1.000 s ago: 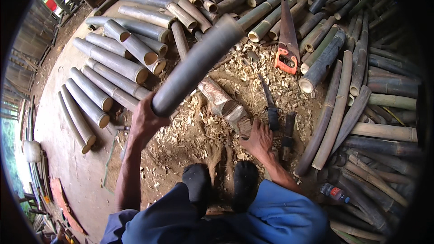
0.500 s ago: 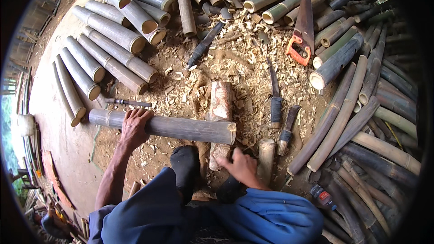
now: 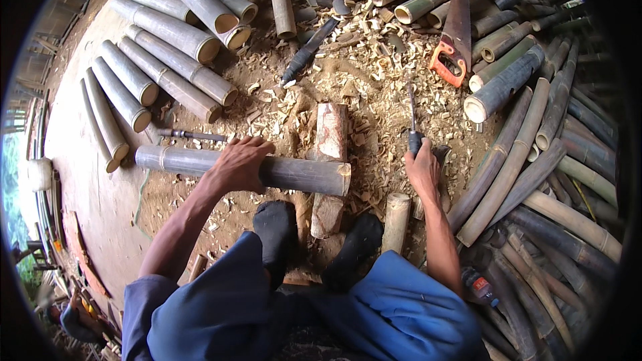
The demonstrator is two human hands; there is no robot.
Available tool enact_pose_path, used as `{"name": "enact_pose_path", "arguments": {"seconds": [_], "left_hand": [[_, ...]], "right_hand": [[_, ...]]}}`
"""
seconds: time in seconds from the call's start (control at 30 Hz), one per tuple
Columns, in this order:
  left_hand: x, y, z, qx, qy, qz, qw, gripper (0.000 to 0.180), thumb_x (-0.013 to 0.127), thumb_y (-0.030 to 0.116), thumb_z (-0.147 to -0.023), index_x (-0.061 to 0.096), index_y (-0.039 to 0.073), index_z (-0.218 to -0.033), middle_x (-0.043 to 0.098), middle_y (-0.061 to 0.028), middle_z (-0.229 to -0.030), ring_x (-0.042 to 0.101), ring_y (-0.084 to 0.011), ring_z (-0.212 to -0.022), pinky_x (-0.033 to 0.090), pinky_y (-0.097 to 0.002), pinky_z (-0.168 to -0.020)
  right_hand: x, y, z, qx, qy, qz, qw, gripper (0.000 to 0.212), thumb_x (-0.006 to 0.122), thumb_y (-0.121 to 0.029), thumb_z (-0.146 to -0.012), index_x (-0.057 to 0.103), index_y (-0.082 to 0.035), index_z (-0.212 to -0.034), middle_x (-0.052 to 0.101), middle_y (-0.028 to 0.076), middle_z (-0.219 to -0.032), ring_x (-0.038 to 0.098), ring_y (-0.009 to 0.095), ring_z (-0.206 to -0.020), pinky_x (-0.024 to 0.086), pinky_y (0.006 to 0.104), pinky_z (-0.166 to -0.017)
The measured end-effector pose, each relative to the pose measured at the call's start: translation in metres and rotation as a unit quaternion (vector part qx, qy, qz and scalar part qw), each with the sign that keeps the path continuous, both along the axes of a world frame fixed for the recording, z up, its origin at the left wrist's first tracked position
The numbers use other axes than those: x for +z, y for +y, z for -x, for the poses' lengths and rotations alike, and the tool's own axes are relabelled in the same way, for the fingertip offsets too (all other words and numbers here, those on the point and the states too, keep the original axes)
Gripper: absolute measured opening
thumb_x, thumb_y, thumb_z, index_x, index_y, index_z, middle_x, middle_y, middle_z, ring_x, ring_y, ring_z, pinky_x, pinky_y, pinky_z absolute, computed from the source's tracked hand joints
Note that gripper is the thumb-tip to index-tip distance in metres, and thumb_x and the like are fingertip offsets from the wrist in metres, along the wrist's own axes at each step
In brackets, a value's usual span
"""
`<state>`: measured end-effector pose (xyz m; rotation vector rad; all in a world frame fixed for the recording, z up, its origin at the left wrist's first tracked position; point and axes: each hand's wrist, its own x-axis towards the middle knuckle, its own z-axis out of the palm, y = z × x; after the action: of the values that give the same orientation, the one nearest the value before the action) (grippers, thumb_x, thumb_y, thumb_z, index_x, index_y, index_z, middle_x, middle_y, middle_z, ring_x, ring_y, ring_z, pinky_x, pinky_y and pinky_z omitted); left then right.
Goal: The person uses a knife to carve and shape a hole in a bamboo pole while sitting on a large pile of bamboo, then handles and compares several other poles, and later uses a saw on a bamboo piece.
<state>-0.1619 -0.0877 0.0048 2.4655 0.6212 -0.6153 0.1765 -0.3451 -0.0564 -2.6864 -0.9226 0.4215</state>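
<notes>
A thick grey-brown bamboo tube (image 3: 304,175) lies crosswise over a wooden block (image 3: 331,130), its cut end just past the block's right edge. My left hand (image 3: 242,164) is closed over the tube near its middle, fingers over the far side. To the right, my right hand (image 3: 424,168) is wrapped round the dark handle of a long knife (image 3: 412,108), whose narrow blade points away from me. Behind that hand a second knife (image 3: 441,152) is mostly hidden. A short upright bamboo piece (image 3: 396,222) stands between my right forearm and my foot.
Wood chips (image 3: 374,103) cover the ground around the block. Ahead lie a black-handled knife (image 3: 309,52) and an orange-handled saw (image 3: 455,37). A thin tool (image 3: 194,135) lies beyond the tube. Bamboo tubes (image 3: 167,30) fan out at left; more bamboo poles (image 3: 568,220) are heaped at right.
My left hand has slid rightward along the tube toward its middle. My right hand has moved from beside the block, forward and right, and taken hold of the long knife's handle.
</notes>
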Motion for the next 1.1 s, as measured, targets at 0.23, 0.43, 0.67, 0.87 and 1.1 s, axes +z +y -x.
{"name": "enact_pose_path", "arguments": {"seconds": [0.23,0.43,0.67,0.87,1.1], "left_hand": [[-0.015,-0.003,0.027,0.03,-0.059,-0.012,0.998,0.047,0.082,0.019,-0.056,0.063,0.01,-0.098,0.066,-0.0092,-0.088,0.067,-0.0303,-0.091,0.053,-0.0451,-0.078],[-0.016,-0.012,0.022,0.009,-0.131,-0.045,0.99,0.044,0.081,0.019,-0.058,0.061,0.009,-0.095,0.066,-0.0098,-0.088,0.067,-0.0318,-0.09,0.053,-0.0454,-0.08],[-0.021,-0.011,0.022,0.031,-0.063,-0.028,0.997,0.044,0.083,0.021,-0.057,0.061,0.009,-0.093,0.067,-0.0101,-0.085,0.067,-0.0322,-0.087,0.053,-0.0463,-0.078],[-0.016,-0.013,0.007,0.026,-0.058,-0.024,0.998,0.043,0.083,0.022,-0.058,0.06,0.008,-0.093,0.066,-0.0102,-0.085,0.067,-0.0318,-0.086,0.053,-0.0462,-0.077],[-0.027,-0.023,0.032,0.048,-0.093,-0.074,0.992,0.043,0.081,0.02,-0.06,0.06,0.008,-0.096,0.064,-0.0107,-0.09,0.065,-0.0313,-0.091,0.051,-0.0448,-0.085]], "right_hand": [[0.049,-0.025,0.095,-0.061,0.342,-0.219,0.912,0.038,0.056,-0.036,-0.101,0.05,0.001,-0.111,0.061,0.01,-0.076,0.062,0.021,-0.063,0.049,0.0347,-0.054],[0.048,-0.049,0.138,0.13,0.21,-0.161,0.956,0.048,0.062,-0.024,-0.098,0.042,-0.001,-0.135,0.068,0.025,-0.094,0.07,0.042,-0.085,0.054,0.0452,-0.071],[0.085,-0.031,0.141,0.176,0.148,-0.162,0.96,0.05,0.065,-0.028,-0.099,0.047,0.002,-0.135,0.069,0.025,-0.095,0.071,0.041,-0.08,0.055,0.0438,-0.062],[0.054,-0.026,0.131,0.215,0.068,-0.075,0.971,0.042,0.066,-0.027,-0.097,0.049,-0.002,-0.126,0.066,0.025,-0.088,0.068,0.044,-0.076,0.054,0.0484,-0.058],[0.102,-0.013,0.145,0.237,0.131,-0.219,0.937,0.045,0.069,-0.022,-0.096,0.05,0.004,-0.128,0.069,0.026,-0.096,0.071,0.041,-0.078,0.056,0.0436,-0.062]]}}
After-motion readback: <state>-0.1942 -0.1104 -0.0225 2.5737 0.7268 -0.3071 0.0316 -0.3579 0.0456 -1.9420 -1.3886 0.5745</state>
